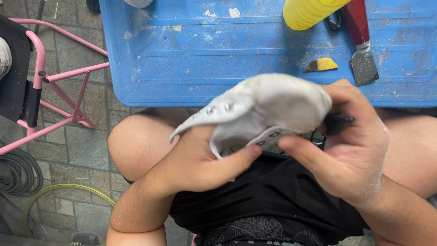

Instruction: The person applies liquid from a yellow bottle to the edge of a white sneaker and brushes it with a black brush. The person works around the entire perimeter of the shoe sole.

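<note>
Both hands are on a white shoe (268,107) over the lap: left hand (200,159) grips its open eyelet side, right hand (350,146) holds the toe end plus something dark I can't make out. Blue table (191,68) just past it has a scraper (362,45) and a yellow roll (309,11).

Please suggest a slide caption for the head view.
Both hands, left hand and right hand, hold a white shoe before a blue tray.
</note>
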